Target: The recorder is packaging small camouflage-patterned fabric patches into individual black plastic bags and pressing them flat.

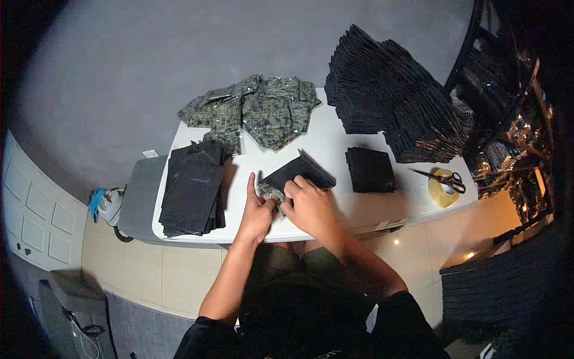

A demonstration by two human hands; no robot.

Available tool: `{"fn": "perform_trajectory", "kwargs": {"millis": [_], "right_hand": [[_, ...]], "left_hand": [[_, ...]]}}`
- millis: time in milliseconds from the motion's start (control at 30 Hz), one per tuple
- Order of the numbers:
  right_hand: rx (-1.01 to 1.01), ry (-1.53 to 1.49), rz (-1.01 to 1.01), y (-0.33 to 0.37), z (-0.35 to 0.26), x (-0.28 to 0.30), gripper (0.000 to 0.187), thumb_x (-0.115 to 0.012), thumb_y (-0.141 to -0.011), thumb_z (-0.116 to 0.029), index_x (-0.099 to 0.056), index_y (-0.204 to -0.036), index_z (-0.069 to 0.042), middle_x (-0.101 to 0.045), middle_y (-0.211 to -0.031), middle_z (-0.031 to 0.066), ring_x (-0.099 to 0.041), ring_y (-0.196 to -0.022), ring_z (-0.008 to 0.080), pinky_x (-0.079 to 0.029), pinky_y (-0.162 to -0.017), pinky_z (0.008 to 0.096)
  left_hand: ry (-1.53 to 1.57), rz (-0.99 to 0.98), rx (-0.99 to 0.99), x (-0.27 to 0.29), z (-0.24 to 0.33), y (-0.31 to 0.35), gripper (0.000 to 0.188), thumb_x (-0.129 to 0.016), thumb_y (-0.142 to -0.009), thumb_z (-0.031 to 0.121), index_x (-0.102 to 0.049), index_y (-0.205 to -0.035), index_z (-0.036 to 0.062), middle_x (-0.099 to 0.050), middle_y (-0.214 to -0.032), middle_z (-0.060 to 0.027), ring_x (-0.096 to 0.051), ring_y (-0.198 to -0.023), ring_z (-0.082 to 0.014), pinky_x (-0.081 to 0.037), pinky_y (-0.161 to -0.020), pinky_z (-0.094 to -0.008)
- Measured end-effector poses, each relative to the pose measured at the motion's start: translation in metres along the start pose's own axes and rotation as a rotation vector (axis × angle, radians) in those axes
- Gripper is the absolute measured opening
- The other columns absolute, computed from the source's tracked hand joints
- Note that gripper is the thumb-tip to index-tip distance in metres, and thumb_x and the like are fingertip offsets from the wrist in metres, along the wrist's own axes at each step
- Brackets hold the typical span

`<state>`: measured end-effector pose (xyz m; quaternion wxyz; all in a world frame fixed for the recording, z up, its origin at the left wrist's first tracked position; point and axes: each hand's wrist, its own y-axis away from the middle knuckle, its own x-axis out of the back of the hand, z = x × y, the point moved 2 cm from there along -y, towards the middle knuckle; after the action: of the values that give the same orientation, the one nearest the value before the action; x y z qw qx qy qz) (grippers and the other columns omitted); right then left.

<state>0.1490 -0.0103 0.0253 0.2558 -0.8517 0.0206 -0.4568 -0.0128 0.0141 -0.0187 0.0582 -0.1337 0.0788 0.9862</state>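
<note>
Hardest bit first: the small camo piece [273, 192] is mostly covered by fingers, so I can't make out its full shape. It sits between both hands near the front edge of the counter [326, 134], up against a black folded piece [299, 172] whose lower side is partly behind the right hand. The right end of the big black heap [388, 90] fades into dark, shiny clutter [526, 149] that I can't sort out, and the rim of the view is just black.

Right grip [310, 206] is pinched closed on the camo piece, thumb and fingertips together. Left grip [258, 218] has its index finger sticking straight out and the thumb against the camo; the other fingers are tucked out of sight, so I can't tell if it's really clamped.

Room-wise, the front edge is right below the wrists. A black stack [191, 188] stands near the left side, camo packets [263, 110] lie beyond, and white surface shows between those and the hands. More shows rightward, up to a smaller black stack [371, 170], then scissors [455, 182] lying on a tape roll [441, 196] by the corner.
</note>
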Motion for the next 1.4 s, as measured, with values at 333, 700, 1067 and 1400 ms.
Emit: {"fn": "perform_trajectory", "kwargs": {"millis": [333, 700, 1067, 1400], "right_hand": [[0.115, -0.077, 0.051, 0.003, -0.009, 0.004, 0.019, -0.076, -0.087, -0.01, -0.06, -0.096, -0.005, -0.059, -0.098, 0.0152, -0.066, -0.098, 0.0403, -0.054, -0.085, 0.0516], [0.065, 0.008, 0.046, -0.007, 0.019, 0.043, 0.029, -0.082, -0.097, -0.029, -0.067, -0.108, -0.007, -0.063, -0.112, 0.0148, -0.064, -0.115, 0.0366, -0.052, -0.095, 0.0517], [0.048, 0.212, -0.135, -0.022, 0.082, 0.031, 0.057, -0.086, -0.08, -0.004, -0.068, -0.134, -0.01, -0.064, -0.134, 0.0155, -0.061, -0.131, 0.0397, -0.051, -0.11, 0.0517], [0.401, -0.549, -0.545, -0.141, 0.076, 0.024, 0.06, -0.085, -0.073, -0.013, -0.071, -0.131, -0.01, -0.062, -0.141, 0.0155, -0.059, -0.138, 0.0381, -0.046, -0.119, 0.048]], "left_hand": [[0.305, -0.03, 0.033, -0.018, 0.006, -0.008, 0.106, -0.046, -0.098, -0.022, 0.004, -0.182, 0.0184, -0.062, -0.118, -0.0123, -0.062, -0.09, -0.0164, -0.057, -0.076, -0.031], [-0.115, 0.12, -0.088, 0.03, 0.006, -0.02, 0.074, -0.053, -0.109, -0.004, -0.023, -0.174, 0.0142, -0.069, -0.129, -0.0169, -0.072, -0.094, -0.0176, -0.062, -0.078, -0.0308], [-0.838, 0.111, -0.289, -0.009, 0.027, 0.005, 0.084, -0.085, -0.09, 0.002, -0.043, -0.163, 0.0137, -0.076, -0.094, -0.0143, -0.077, -0.084, -0.0261, -0.059, -0.079, -0.039], [-0.781, -0.317, -0.456, -0.013, 0.13, -0.021, 0.081, -0.071, -0.092, -0.015, -0.046, -0.162, 0.0156, -0.06, -0.099, -0.0019, -0.064, -0.102, -0.0139, -0.052, -0.094, -0.0329]]}}
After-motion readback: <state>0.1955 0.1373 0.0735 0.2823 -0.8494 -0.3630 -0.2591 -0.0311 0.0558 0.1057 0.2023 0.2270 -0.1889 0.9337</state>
